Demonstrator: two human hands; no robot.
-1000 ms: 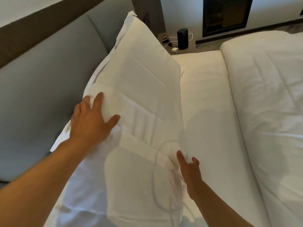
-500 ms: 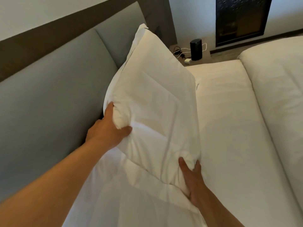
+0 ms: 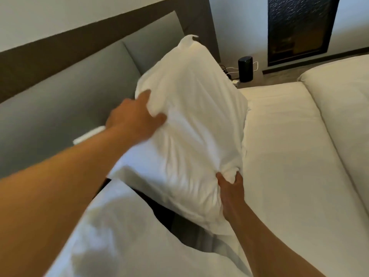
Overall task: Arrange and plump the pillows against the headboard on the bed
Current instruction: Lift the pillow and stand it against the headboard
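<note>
Where both hands point(image 3: 135, 118) grip: pillow point(image 3: 191, 124) between.

light: dim, soft | blur: left hand point(image 3: 133, 118) smeared | edges: wide-angle bowing

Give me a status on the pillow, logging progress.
Left hand and right hand both gripping the lifted pillow. Off the bed, not yet against headboard. Second pillow lies below.
</note>
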